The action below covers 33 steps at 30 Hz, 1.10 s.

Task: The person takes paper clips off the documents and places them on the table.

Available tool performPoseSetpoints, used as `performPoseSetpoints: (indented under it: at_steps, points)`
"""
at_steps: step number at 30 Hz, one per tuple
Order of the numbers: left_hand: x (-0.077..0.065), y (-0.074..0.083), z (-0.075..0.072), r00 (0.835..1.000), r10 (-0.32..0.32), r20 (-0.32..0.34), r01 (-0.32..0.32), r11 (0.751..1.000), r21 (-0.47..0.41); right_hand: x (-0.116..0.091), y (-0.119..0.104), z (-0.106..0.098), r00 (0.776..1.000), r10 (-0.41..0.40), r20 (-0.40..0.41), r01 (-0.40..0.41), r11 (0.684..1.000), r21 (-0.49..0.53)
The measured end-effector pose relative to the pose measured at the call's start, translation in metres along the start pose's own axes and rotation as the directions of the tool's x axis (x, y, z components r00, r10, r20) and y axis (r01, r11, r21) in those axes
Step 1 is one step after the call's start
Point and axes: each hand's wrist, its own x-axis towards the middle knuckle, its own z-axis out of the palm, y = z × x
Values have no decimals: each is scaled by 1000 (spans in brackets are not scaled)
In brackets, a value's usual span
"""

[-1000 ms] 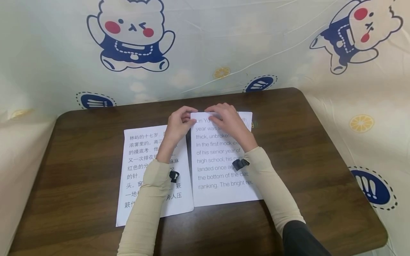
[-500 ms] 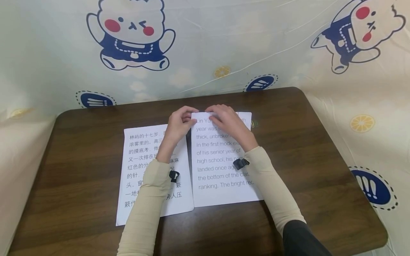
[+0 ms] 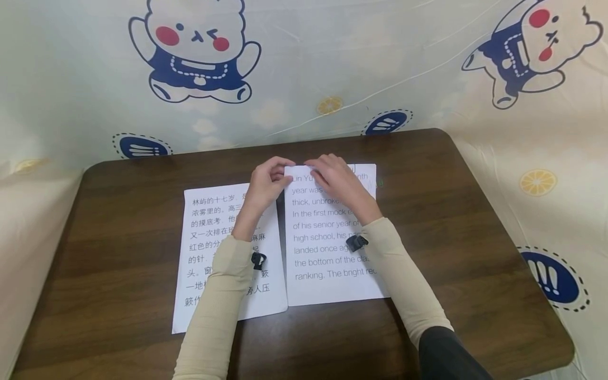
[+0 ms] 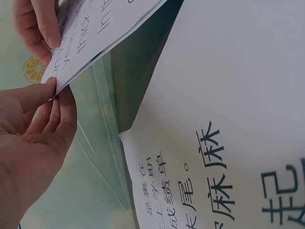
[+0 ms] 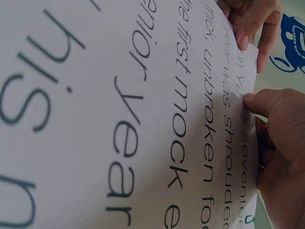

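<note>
Two sets of printed white paper are side by side in the head view. At the upper left corner of the English sheets (image 3: 328,237), my left hand (image 3: 266,182) pinches the paper between thumb and fingers. My right hand (image 3: 339,177) pinches the same top edge a little further right, thumb on the printed face. In the left wrist view, more than one layer shows along the edge of the English sheets (image 4: 95,52), which are raised at the top. The Chinese sheet (image 3: 228,206) lies under my left forearm.
A brown wooden table (image 3: 475,264) bears the papers. Small coloured clip-like pieces (image 3: 379,183) lie beside the English sheets' upper right corner, too small to tell surely. A cartoon-printed curtain (image 3: 294,68) hangs behind the table.
The upper right corner of the English sheets has shifted slightly up and right, nearer the small coloured pieces. Both hands keep their pinch and have barely moved.
</note>
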Motion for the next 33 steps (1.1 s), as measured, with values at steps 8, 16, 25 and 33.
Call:
performPoseSetpoints:
  at_steps: [8,16,25,33]
  points:
    - [-1,0,1,1000,0,-1,0,1000,-8,-1,0,3,1000,-12,-23,11,999,-43]
    - [0,-3,1,1000,-2,4,2,1000,-7,-3,1,5,999,-4,-36,3,999,-49]
    - [1,-5,2,1000,-3,0,3,1000,-9,-2,1,7,998,-5,-62,2,999,-54]
    - [1,-5,2,1000,-3,-3,3,1000,-8,-2,2,8,997,5,-77,-7,1000,-20]
